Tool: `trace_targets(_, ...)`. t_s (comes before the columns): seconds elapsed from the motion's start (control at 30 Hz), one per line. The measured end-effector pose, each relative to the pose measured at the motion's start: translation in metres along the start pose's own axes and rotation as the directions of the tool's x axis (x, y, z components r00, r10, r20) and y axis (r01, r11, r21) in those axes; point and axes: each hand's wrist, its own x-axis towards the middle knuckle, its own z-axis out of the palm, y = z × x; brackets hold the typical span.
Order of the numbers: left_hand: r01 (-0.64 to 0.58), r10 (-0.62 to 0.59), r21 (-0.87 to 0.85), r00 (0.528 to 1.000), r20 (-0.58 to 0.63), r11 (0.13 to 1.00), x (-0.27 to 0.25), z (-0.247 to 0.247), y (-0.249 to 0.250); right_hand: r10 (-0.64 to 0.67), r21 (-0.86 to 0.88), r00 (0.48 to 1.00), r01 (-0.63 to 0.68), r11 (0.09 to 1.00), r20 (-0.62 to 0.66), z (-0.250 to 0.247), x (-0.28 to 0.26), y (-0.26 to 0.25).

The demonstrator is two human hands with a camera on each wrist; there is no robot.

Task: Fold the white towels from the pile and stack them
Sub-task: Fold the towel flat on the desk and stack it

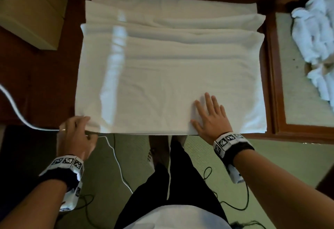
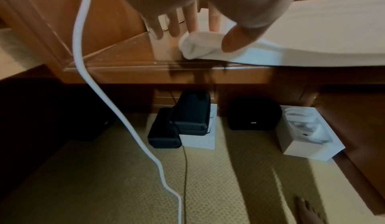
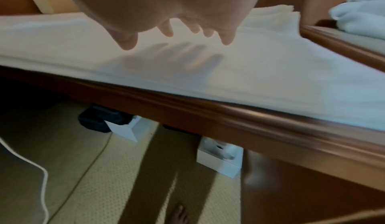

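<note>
A white towel (image 1: 162,84) lies spread flat on the dark wooden table (image 1: 54,84), its near edge along the table's front. My left hand (image 1: 85,122) pinches its near-left corner, and in the left wrist view the thumb and fingers of that left hand (image 2: 208,35) close on the rolled corner (image 2: 198,45). My right hand (image 1: 207,109) is flat with fingers spread near the front edge, right of centre. In the right wrist view this right hand (image 3: 177,33) casts a shadow on the towel (image 3: 250,73), so I cannot tell whether it touches. The crumpled towel pile (image 1: 314,35) sits far right.
More white towel layers (image 1: 162,12) lie stepped behind the spread one. A wood-framed side surface (image 1: 289,84) holds the pile. A beige box (image 1: 32,12) stands at the back left. A white cable (image 1: 14,106) hangs off the table's left. Boxes and black cases (image 2: 187,117) sit underneath.
</note>
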Motion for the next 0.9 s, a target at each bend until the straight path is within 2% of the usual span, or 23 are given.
trace_targets(0.07,-0.016,0.016,-0.007,1.000,0.001,1.000,0.002,-0.001,-0.012,-0.036,0.009,0.999,0.036,0.999,0.026,-0.001,0.008,-0.024)
trace_targets(0.17,-0.090,0.080,-0.059,0.987,-0.142,0.994,0.011,-0.006,-0.023,-0.064,-0.002,0.994,0.065,0.998,0.092,0.000,0.018,-0.048)
trace_targets(0.27,-0.116,0.080,-0.141,0.968,-0.238,0.983,0.018,-0.016,-0.024,-0.030,0.004,0.992,0.030,1.000,0.120,0.004,0.022,-0.056)
trace_targets(0.37,-0.092,0.001,-0.235,0.933,-0.359,0.968,0.019,-0.023,-0.026,-0.018,0.010,0.993,0.017,1.000,0.119,0.007,0.021,-0.057)
trace_targets(0.47,-0.021,-0.145,-0.351,0.886,-0.440,0.936,0.014,-0.024,-0.028,-0.017,-0.002,0.994,0.018,1.000,0.104,0.008,0.022,-0.056)
trace_targets(0.53,0.025,-0.245,-0.457,0.869,-0.430,0.889,0.007,-0.023,-0.026,-0.011,-0.005,0.995,0.011,1.000,0.096,0.010,0.023,-0.058)
trace_targets(0.63,0.099,-0.348,-0.579,0.875,-0.337,0.809,0.002,-0.019,-0.025,0.000,-0.009,0.997,0.001,1.000,0.083,0.012,0.024,-0.061)
trace_targets(0.73,0.093,-0.330,-0.589,0.893,-0.308,0.803,0.002,-0.017,-0.028,-0.001,-0.014,0.998,0.002,1.000,0.063,0.014,0.023,-0.061)
trace_targets(0.83,0.122,-0.330,-0.645,0.920,-0.211,0.754,0.005,-0.019,-0.029,0.002,-0.020,0.999,-0.001,1.000,0.049,0.016,0.023,-0.061)
trace_targets(0.9,0.108,-0.314,-0.657,0.927,-0.204,0.746,0.008,-0.018,-0.030,0.005,-0.021,0.999,-0.004,1.000,0.049,0.017,0.022,-0.062)
